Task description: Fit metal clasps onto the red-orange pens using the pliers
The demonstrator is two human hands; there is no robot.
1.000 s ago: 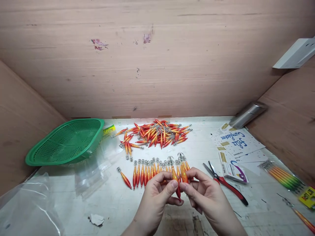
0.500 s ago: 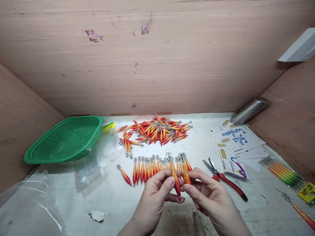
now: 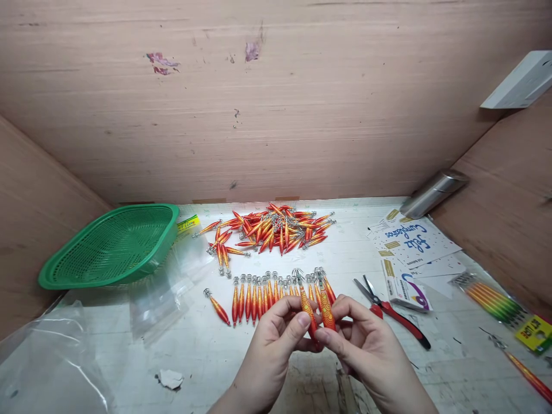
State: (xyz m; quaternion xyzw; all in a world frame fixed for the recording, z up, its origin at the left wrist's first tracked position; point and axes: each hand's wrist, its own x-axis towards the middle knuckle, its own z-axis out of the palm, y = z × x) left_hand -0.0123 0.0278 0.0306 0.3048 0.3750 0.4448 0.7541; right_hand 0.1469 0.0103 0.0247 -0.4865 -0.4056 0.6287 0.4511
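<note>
As I see in the head view, my left hand [image 3: 273, 345] pinches the left lure [image 3: 307, 310] and my right hand [image 3: 366, 345] pinches the right lure [image 3: 326, 307], both in front of the row of lures [image 3: 254, 299]. A gap separates this row from the pile [image 3: 280, 230], which lies near the back wall [image 3: 259, 126]. Both held lures are orange-red, with yellow curved patterns and metal hooks. The card [image 3: 425, 244] reads "Feliz Cumpleaños"; the yellow label [image 3: 535, 333] shows "LURE".

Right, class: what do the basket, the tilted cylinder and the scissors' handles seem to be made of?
Basket: glossy green plastic, judging by its moulded rim and fine mesh.
Cylinder: probably brushed metal, from its silvery sheen.
Scissors' handles: likely plastic or rubber, red and black; the surface doesn't settle which.
</note>
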